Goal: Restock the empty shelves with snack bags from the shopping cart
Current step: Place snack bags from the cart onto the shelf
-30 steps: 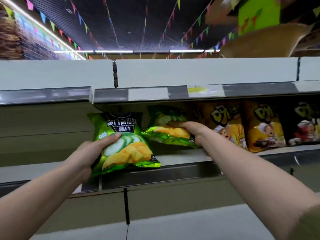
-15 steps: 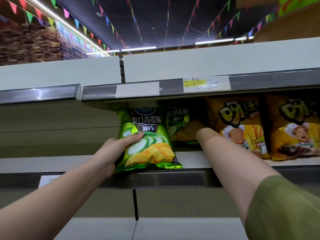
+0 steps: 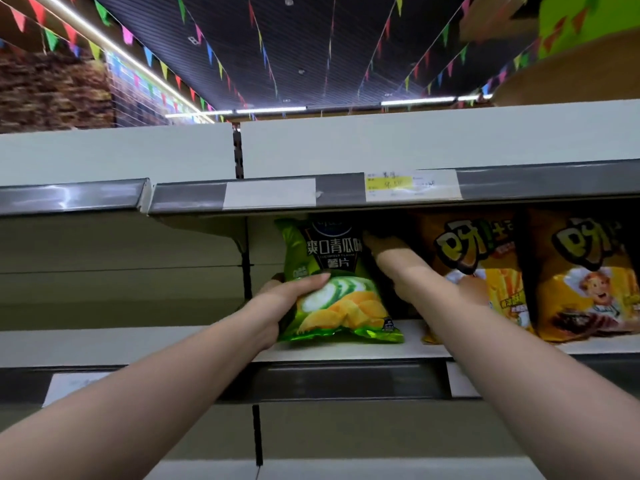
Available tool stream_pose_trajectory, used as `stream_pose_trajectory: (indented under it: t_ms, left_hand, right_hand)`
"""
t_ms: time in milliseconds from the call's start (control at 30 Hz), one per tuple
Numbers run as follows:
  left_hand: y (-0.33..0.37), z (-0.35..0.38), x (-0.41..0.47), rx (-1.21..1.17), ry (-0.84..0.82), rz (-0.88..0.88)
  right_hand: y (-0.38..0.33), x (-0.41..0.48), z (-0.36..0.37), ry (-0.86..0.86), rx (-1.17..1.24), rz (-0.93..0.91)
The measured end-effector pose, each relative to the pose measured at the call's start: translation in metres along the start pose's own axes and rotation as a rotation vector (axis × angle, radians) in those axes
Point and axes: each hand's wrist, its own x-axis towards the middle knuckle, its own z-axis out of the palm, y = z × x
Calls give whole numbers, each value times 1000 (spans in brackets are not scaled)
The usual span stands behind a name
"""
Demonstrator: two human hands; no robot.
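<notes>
**Shelf partly filled, one green bag being stood up**

Shelf (image 3: 329, 353) takes most of the view, with the board above it close over the goods, so a bag fits only if it goes in low and then stands up. On the right side the orange bags (image 3: 585, 282) stand upright in a row, faces to the front, touching one another. The green snack bag (image 3: 332, 282) stands just beside them at the left end of the row, its bottom seam on the shelf near the front edge and its top under the upper board. I judge it is placed here to continue the row toward the bare left part.

The left hand (image 3: 287, 299) holds this bag by its left edge, thumb across the front, probably to keep it straight. The right hand (image 3: 388, 251) reaches in behind the bag. Its fingers are hidden in the dark, so I cannot tell whether it holds anything. A price label (image 3: 412, 185) sits on the upper rail.
</notes>
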Motion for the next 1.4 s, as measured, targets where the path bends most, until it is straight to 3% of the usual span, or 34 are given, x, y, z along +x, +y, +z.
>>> stream_pose_trajectory:
  t_ms: [100,333,600,833,1033,1233,1400]
  left_hand:
    - [4,19,10,39,-14,-6]
    - [-4,28,31,134,-84,166]
    - [-8,36,42,323,-58,191]
    - [-8,43,39,408,154,212]
    - [-11,31,10,409,314,198]
    - [-14,-16,-59,451,442,367]
    - [-29,-87,-137,558,560,459]
  right_hand:
    - [11,-12,-4,-90,-63,1]
    - [27,-3,1,-44,81,-97]
    - [38,19,23,-44,-66,-82]
    - [25,-2,17,-63,-190,26]
    - [-1,-55,18,100,-122,-286]
    - [-37,-106,56,16,185,-604]
    - [-80,-154,116,-147,390,-711]
